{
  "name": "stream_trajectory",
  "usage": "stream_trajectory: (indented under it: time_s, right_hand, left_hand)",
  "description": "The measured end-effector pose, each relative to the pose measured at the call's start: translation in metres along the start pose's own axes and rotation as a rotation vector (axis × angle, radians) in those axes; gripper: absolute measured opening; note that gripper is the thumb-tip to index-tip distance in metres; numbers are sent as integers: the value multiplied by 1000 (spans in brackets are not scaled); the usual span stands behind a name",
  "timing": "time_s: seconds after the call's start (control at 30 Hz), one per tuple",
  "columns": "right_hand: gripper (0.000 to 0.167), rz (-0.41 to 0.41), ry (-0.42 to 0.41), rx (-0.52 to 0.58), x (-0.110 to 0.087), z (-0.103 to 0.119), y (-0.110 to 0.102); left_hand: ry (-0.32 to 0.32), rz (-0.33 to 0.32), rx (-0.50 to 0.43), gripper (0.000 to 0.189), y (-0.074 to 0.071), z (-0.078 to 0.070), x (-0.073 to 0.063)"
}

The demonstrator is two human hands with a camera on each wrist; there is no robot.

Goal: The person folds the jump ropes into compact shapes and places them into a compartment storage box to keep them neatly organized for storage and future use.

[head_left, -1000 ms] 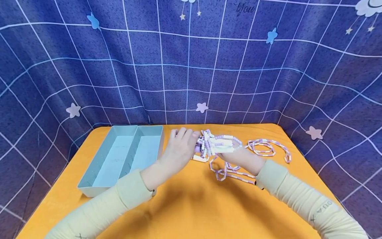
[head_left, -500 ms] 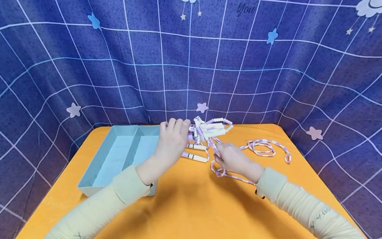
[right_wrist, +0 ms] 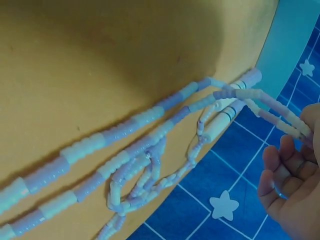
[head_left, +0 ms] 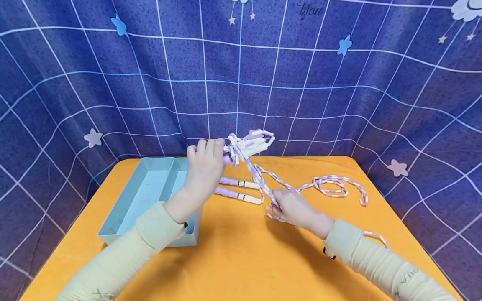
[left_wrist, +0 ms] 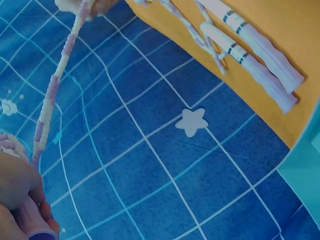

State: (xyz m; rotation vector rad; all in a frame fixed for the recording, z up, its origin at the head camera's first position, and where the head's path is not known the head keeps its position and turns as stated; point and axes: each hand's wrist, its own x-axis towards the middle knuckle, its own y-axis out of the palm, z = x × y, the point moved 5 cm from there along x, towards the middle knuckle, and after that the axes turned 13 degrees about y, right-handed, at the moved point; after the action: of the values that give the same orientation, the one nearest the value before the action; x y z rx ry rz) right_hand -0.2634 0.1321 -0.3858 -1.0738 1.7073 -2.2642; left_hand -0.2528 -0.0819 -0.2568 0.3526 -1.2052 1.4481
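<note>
In the head view my left hand (head_left: 203, 167), raised over the tray, grips the handles of a purple-and-white beaded jump rope (head_left: 244, 148). Loops of its beads wrap around the bundle beyond the fingers. One purple handle end (left_wrist: 37, 222) pokes out of the fist in the left wrist view. To the right and lower, my right hand (head_left: 297, 211) holds the beaded strands running down from the bundle. Those strands (right_wrist: 270, 102) reach the right hand's fingers (right_wrist: 272, 187) in the right wrist view. Two more jump rope handles (head_left: 241, 196) lie on the table between the hands.
A light blue two-compartment tray (head_left: 124, 209) stands at the left on the orange table (head_left: 241, 267). More beaded rope (head_left: 335, 186) lies coiled at the back right, and a strand (head_left: 376, 237) shows behind the right sleeve. A blue gridded curtain (head_left: 241, 83) hangs behind.
My left hand has lifted the rope bundle up and leftward. My right hand has come away from the bundle, drawing the strands out between the hands. The two handles on the table are now exposed.
</note>
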Motion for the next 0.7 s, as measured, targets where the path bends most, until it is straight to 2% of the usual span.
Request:
stream_trajectory:
  time_s: [0.27,0.5,0.7]
  right_hand:
    - [22,-24,-67,22,-8,5,2]
    - [16,-65,-138,-56,-10,10,-2]
    - [12,-73,-178,-141,-8,14,-19]
  left_hand:
    - [-55,-4,30,18,6,16,-2]
    - [-93,-52,73,16,8,28,-5]
    - [-117,-18,54,17,11,34,-9]
